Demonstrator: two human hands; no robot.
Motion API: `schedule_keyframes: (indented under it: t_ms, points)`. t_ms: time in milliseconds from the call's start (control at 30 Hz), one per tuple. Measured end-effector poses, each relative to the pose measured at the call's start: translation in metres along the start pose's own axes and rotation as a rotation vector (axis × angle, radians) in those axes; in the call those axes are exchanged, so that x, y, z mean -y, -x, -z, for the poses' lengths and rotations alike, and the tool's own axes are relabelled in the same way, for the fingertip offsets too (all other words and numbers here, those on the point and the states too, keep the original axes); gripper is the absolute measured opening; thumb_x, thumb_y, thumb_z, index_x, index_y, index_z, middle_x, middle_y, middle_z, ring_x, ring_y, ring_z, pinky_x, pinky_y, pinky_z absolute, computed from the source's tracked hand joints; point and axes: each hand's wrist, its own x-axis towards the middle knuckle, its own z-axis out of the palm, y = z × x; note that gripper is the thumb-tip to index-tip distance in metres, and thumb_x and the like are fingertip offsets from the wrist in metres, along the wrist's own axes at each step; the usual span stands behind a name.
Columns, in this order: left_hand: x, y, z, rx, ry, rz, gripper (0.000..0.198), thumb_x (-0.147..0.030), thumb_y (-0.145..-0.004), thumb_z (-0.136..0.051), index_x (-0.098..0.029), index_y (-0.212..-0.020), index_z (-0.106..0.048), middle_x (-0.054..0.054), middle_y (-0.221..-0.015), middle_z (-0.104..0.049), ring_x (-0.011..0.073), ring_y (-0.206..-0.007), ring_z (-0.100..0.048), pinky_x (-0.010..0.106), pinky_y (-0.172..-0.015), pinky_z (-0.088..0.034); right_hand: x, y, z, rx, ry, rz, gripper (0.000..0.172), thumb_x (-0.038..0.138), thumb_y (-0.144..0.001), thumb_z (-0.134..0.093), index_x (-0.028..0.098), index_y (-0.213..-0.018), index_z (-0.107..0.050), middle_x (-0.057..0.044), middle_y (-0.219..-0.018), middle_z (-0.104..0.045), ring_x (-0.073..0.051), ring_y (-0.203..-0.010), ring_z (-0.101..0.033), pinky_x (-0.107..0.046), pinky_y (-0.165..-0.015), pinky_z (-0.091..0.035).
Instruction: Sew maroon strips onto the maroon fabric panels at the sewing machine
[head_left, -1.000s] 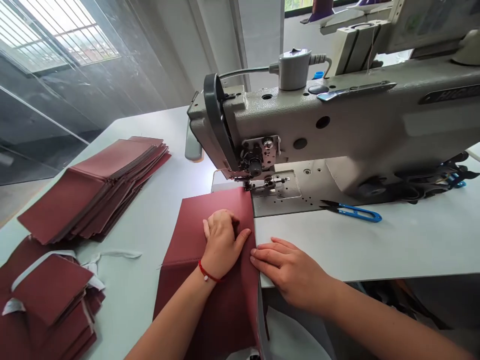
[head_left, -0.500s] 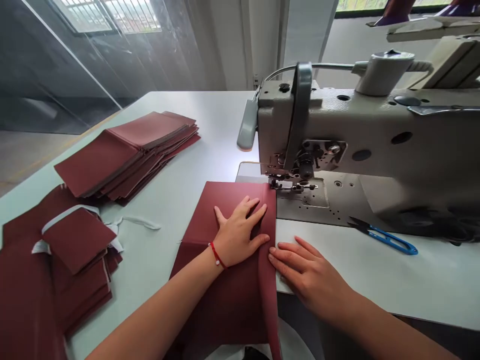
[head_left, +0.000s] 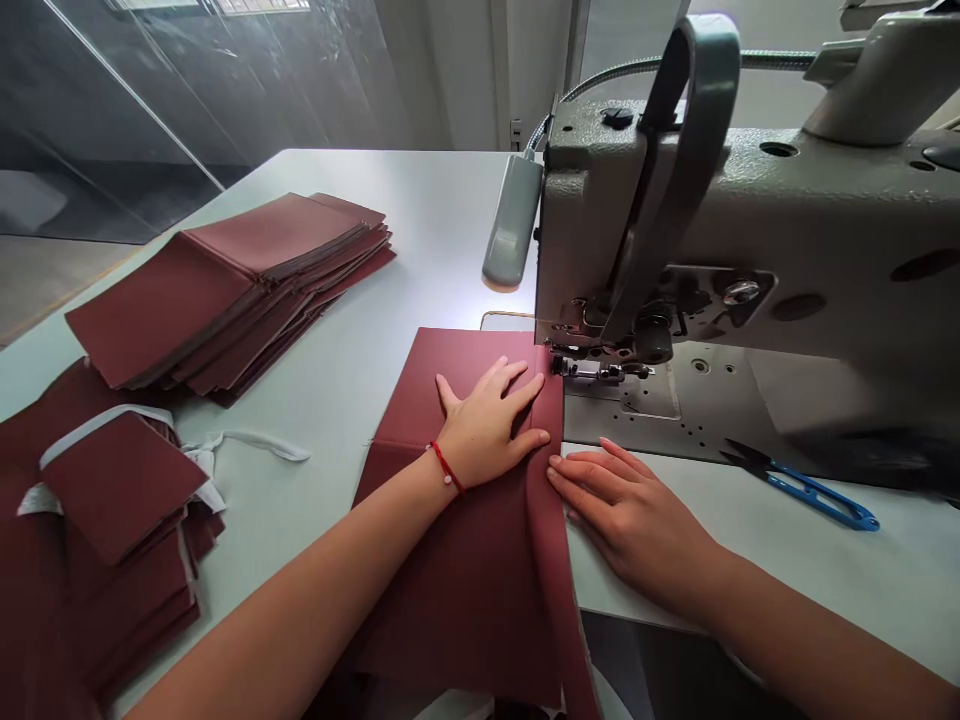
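Observation:
A dark red fabric piece (head_left: 457, 560) lies on the white table, its right edge folded over and running up to the presser foot (head_left: 592, 368) of a grey industrial sewing machine (head_left: 750, 230). My left hand (head_left: 491, 425) lies flat on the fabric with fingers spread, a red string round its wrist. My right hand (head_left: 630, 510) rests flat on the table, fingertips touching the folded edge just below the foot.
A stack of dark red fabric pieces (head_left: 232, 285) lies at the left. A second pile with white tape (head_left: 112, 490) sits at the near left. Blue thread snips (head_left: 810, 490) lie on the table at the right. A grey lamp head (head_left: 512, 225) hangs beside the machine.
My left hand went from curled to flat with fingers spread on the fabric. The view has shifted closer and leftward round the machine head. Both hands stayed by the folded edge.

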Motion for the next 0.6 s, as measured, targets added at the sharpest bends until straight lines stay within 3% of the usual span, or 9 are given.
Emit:
schedule_keyframes:
  t_ms: [200,333,600]
  points:
    - [0.007,-0.021,0.003,-0.006,-0.010,0.005,0.062,-0.053,-0.087,-0.056,-0.038,-0.144,-0.037,0.006,-0.156,-0.032,0.0388,-0.144,-0.021,0.086,-0.096,-0.003,-0.015,-0.011,0.001,0.028,0.004,-0.029,0.037,0.019,-0.103,-0.037,0.016,-0.136,-0.052,-0.008,-0.135,-0.056,-0.020,-0.120,-0.051,-0.049,-0.114,-0.029]
    - [0.011,-0.034,0.005,-0.040,-0.017,0.000,0.057,-0.054,-0.086,-0.057,-0.038,-0.140,-0.045,0.007,-0.151,-0.038,0.0398,-0.140,-0.029,0.085,-0.098,-0.005,-0.024,-0.020,0.003,0.027,0.014,-0.049,0.037,0.020,-0.101,-0.041,0.018,-0.137,-0.052,-0.009,-0.135,-0.057,-0.021,-0.119,-0.053,-0.051,-0.112,-0.033]
    - [0.020,-0.060,0.006,-0.068,-0.043,0.008,0.045,-0.057,-0.088,-0.051,-0.039,-0.128,-0.057,0.006,-0.148,-0.043,0.0404,-0.137,-0.033,0.083,-0.100,-0.006,-0.038,-0.034,0.002,0.022,0.037,-0.116,0.037,0.021,-0.101,-0.044,0.021,-0.137,-0.052,-0.008,-0.136,-0.056,-0.022,-0.119,-0.054,-0.049,-0.112,-0.032]
